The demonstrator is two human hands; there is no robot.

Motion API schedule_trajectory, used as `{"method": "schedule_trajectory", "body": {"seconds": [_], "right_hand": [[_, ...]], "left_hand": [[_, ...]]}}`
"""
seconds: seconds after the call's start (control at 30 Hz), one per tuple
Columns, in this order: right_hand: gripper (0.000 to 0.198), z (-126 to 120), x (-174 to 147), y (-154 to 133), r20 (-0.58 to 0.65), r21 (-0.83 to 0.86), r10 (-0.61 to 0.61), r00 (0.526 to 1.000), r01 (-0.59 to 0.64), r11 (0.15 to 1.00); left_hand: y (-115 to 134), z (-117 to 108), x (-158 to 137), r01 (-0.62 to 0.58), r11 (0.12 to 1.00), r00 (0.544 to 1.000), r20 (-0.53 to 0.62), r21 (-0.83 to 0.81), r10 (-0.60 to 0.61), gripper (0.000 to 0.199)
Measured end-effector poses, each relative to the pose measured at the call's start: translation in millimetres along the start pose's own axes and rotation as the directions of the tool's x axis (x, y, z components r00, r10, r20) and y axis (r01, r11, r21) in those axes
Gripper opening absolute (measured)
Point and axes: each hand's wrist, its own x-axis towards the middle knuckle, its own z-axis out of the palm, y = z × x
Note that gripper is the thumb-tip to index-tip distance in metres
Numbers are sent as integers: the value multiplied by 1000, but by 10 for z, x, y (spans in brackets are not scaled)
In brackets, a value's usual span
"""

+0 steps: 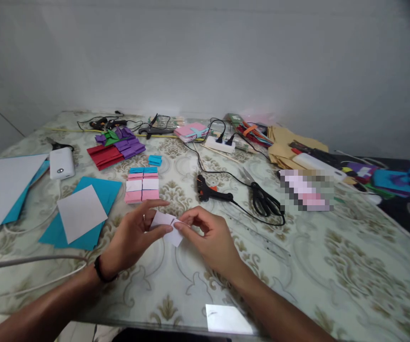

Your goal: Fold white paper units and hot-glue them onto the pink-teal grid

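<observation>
A small white piece of paper [175, 236], folded or creased with a split at its top edge, is held between both hands above the table. My left hand [137, 232] pinches its left side between thumb and fingers, the index finger stretched out above. On the other side, my right hand [208, 235] pinches the paper near the split with thumb and index finger. Just beyond the hands lie folded pink, white and blue paper strips [133, 185] in rows. A black glue gun [214, 192] rests past my right hand.
White paper [81, 213] tops blue sheets [101, 190] at left, near a white power bank [62, 164]. Black scissors [265, 199] and a clear ruler [262, 240] lie right. Red folded paper [105, 156], a power strip [221, 144] and cords sit farther back.
</observation>
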Motion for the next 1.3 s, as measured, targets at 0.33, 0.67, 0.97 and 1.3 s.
{"method": "schedule_trajectory", "body": {"seconds": [0.33, 0.67, 0.97, 1.3], "right_hand": [[4, -18, -8, -61, -1, -162, -141, 990, 139, 977], [2, -10, -5, -55, 26, -181, -118, 993, 121, 976], [13, -17, -3, -46, 63, -102, -43, 997, 49, 994], [12, -37, -1, -55, 41, -247, -121, 992, 128, 961]], "left_hand": [[117, -20, 4, -26, 947, 999, -25, 319, 36, 27], [125, -21, -23, -1, 968, 1000, -2, 250, 1, 15], [162, -12, 2, 31, 992, 999, 21, 120, -34, 15], [180, -29, -22, 19, 930, 1000, 9, 368, -24, 20]]}}
